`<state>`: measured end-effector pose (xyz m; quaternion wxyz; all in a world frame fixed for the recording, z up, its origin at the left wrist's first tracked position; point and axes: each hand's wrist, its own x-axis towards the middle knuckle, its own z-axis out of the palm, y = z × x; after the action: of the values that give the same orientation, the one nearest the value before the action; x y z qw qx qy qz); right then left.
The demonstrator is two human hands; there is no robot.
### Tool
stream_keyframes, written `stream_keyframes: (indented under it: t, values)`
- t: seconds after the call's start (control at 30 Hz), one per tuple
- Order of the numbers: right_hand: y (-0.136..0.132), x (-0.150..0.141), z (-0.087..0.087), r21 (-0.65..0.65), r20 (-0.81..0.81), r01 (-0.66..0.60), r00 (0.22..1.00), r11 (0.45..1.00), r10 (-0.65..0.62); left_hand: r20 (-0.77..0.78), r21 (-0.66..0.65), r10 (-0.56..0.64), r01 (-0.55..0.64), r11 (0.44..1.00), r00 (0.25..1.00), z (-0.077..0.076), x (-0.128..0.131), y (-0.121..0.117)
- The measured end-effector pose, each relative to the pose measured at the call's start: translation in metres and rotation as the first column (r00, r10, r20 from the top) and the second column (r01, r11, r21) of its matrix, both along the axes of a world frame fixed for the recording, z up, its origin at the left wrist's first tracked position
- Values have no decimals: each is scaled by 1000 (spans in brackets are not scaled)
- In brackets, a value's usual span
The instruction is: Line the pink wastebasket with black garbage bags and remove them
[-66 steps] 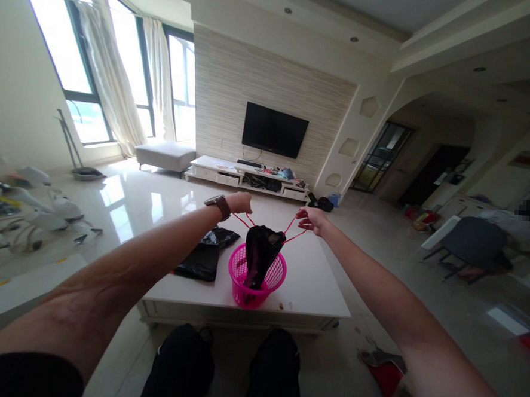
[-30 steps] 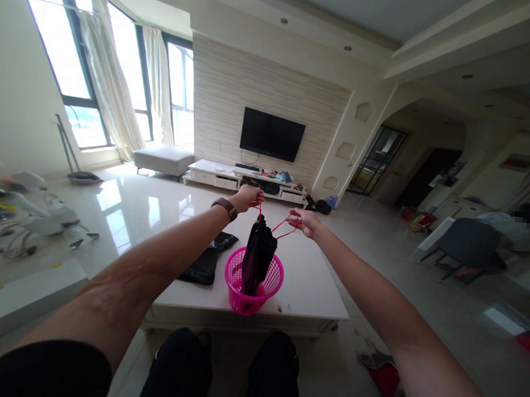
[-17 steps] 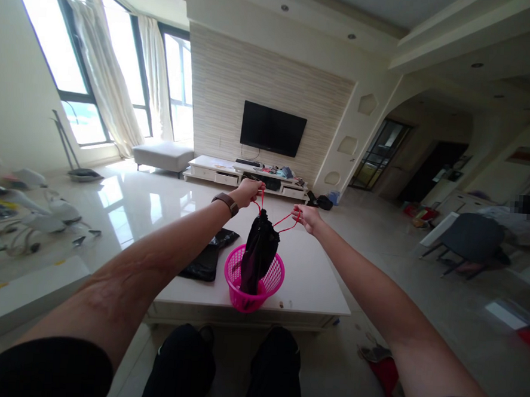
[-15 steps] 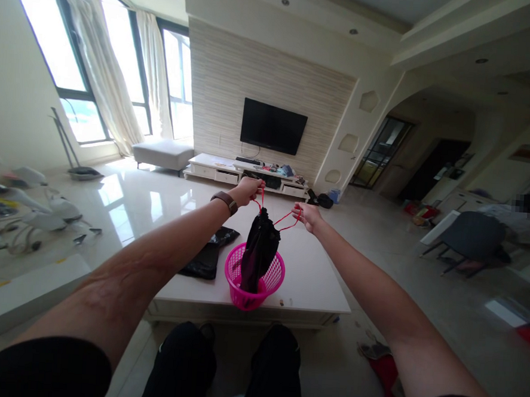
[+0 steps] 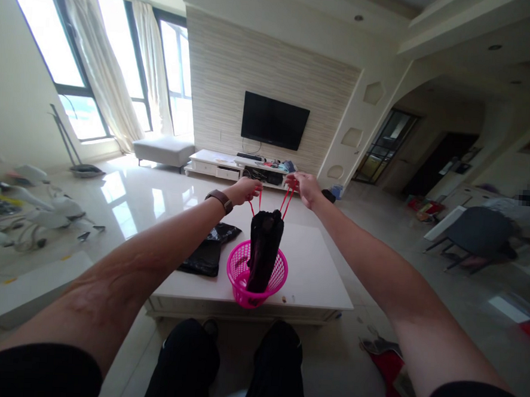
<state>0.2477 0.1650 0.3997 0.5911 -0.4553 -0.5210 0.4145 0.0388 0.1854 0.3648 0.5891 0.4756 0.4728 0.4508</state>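
Note:
A black drawstring bag (image 5: 264,252) hangs upright by its red cords, its lower end inside a pink plastic basket (image 5: 234,280). My left hand (image 5: 246,189) pinches the red cord on the left side, above the bag. On the other side my right hand (image 5: 304,188) grips the second red cord loop, slightly higher. Both cords are stretched up and outward from the bag's gathered mouth. The basket stands near the front edge of a white table (image 5: 318,273). Whether the bag's bottom touches the basket floor is hidden.
Left of the basket lies a shiny black plastic bag (image 5: 203,257) on the table. Small bits (image 5: 284,299) sit near the front edge. Beyond are a low TV cabinet (image 5: 217,167) and a grey bench (image 5: 163,151). At the right, a person sits by a dark chair (image 5: 480,238).
My right hand has moved up and inward, pulling its cord steeper. The black drawstring bag has turned and stands straighter, its gathered mouth now facing me more.

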Motion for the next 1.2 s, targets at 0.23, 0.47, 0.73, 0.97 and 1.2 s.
stream_keyframes:
  t: [0.23, 0.47, 0.73, 0.97, 1.2]
  values:
    - [-2, -7, 8, 101, 69, -48, 997, 994, 41, -7, 40, -56, 56, 998, 998, 12, 7, -12]
    - [-6, 3, -7, -63, 124, 79, 990, 995, -71, 9, 57, -127, 127, 990, 992, 11, 12, -25]
    - [-26, -1, -38, -203, 207, -139, 961, 969, 181, 60, 78, -262, 257, 963, 963, 10, 27, -37]
    - [-32, -18, -40, -182, 179, -201, 956, 962, 234, -169, 276, -214, 255, 927, 962, -2, 35, -48]
    - [-30, 0, -22, -153, 205, 0, 978, 988, 32, -592, 162, 92, 7, 987, 800, -149, -11, -53]
